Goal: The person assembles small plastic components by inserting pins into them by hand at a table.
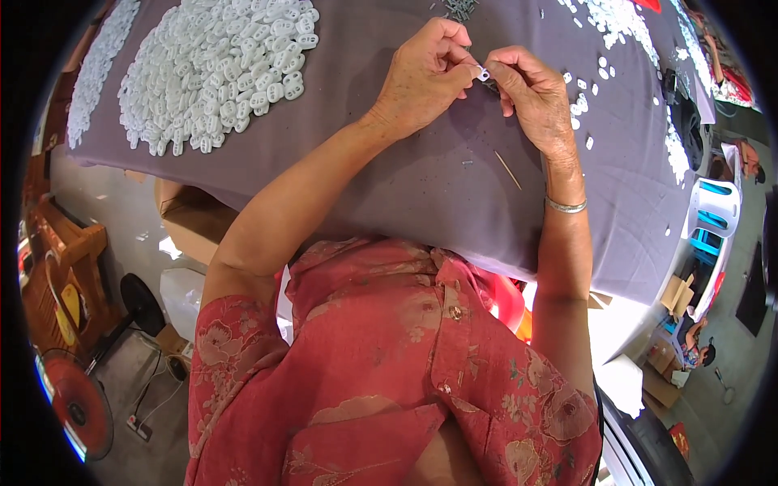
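Note:
Over the far middle of the table, my left hand [421,81] is closed in a pinch on a small white plastic piece [484,74] with a hole in it. My right hand [535,97] meets it from the other side, thumb and forefinger pressed together at the same piece. Whether the right fingers also grip a smaller part is hidden. Beyond the hands lies a little heap of small dark grey parts [460,9]. A thin wooden stick [509,170] rests on the cloth nearer to me. Several loose white pieces [579,107] lie just right of my right hand.
A grey-brown cloth [389,194] covers the table. A large heap of white oval two-holed pieces [227,73] spreads at the left, with more white pieces [620,24] at the far right. Below the table's left edge stand a cardboard box [190,223] and a fan [77,401].

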A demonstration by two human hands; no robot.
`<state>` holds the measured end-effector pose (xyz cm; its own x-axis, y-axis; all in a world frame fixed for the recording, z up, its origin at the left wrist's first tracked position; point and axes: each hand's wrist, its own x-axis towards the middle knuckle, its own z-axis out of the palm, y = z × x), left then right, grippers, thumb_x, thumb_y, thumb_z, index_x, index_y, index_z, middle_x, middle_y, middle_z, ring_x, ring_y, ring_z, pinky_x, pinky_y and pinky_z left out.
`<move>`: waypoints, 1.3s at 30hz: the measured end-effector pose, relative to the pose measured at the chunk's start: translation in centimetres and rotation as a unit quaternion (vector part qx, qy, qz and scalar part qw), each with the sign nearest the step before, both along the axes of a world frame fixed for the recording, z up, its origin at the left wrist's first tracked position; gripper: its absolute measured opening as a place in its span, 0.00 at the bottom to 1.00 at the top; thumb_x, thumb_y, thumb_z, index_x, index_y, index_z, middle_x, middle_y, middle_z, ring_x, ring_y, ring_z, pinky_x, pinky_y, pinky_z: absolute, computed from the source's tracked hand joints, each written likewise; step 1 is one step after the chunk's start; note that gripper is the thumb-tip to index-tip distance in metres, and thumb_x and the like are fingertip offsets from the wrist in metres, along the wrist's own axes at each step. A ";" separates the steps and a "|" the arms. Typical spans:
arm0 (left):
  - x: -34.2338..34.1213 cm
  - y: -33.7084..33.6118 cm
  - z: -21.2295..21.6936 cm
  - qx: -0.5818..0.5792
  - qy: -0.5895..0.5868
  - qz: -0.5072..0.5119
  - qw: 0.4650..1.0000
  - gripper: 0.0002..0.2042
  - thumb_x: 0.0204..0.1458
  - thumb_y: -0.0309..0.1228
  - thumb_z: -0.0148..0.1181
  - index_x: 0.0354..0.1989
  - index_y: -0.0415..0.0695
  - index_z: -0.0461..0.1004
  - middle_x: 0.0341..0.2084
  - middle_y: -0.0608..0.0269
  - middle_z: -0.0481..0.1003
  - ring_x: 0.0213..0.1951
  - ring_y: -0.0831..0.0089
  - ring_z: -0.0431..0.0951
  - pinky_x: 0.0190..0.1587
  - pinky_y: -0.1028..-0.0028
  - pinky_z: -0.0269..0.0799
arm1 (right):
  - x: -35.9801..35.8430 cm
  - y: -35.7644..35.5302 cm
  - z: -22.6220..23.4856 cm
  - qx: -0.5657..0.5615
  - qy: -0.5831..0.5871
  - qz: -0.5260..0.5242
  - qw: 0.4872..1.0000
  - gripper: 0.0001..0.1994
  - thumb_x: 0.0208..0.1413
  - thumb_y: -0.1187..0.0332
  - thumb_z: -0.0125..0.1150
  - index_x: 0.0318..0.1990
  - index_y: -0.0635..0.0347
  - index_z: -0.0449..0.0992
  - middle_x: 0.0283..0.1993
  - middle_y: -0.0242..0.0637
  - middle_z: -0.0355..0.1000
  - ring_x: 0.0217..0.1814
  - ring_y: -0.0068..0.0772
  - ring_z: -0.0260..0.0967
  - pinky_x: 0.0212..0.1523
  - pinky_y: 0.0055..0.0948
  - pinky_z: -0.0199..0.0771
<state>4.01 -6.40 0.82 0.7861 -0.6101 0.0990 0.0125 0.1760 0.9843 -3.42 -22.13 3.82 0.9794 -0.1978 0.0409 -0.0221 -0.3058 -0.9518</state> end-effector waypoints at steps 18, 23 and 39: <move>-0.3 0.1 0.1 0.001 0.016 0.019 1.000 0.14 0.49 0.20 0.58 0.43 0.38 0.62 0.26 0.62 0.75 0.26 0.80 0.74 0.28 0.79 0.74 | 0.1 1.2 -0.3 -0.154 -0.054 -0.028 0.986 0.06 0.59 0.70 0.56 0.36 0.64 0.75 0.22 0.23 0.65 0.21 0.10 0.56 0.19 0.14 0.58; -0.2 0.1 -0.2 -0.012 0.018 0.020 1.000 0.15 0.49 0.20 0.58 0.43 0.38 0.61 0.27 0.61 0.75 0.26 0.80 0.74 0.28 0.79 0.74 | 0.3 1.4 -0.8 -0.149 -0.074 -0.041 0.985 0.05 0.58 0.71 0.56 0.34 0.64 0.74 0.23 0.22 0.64 0.24 0.11 0.55 0.23 0.16 0.58; -0.1 0.1 0.0 -0.022 0.023 -0.004 0.999 0.14 0.50 0.20 0.58 0.43 0.39 0.62 0.27 0.62 0.75 0.27 0.81 0.74 0.28 0.79 0.75 | 0.4 1.6 -0.7 -0.097 -0.029 -0.089 0.991 0.09 0.57 0.67 0.52 0.31 0.62 0.75 0.21 0.25 0.63 0.20 0.10 0.54 0.16 0.16 0.52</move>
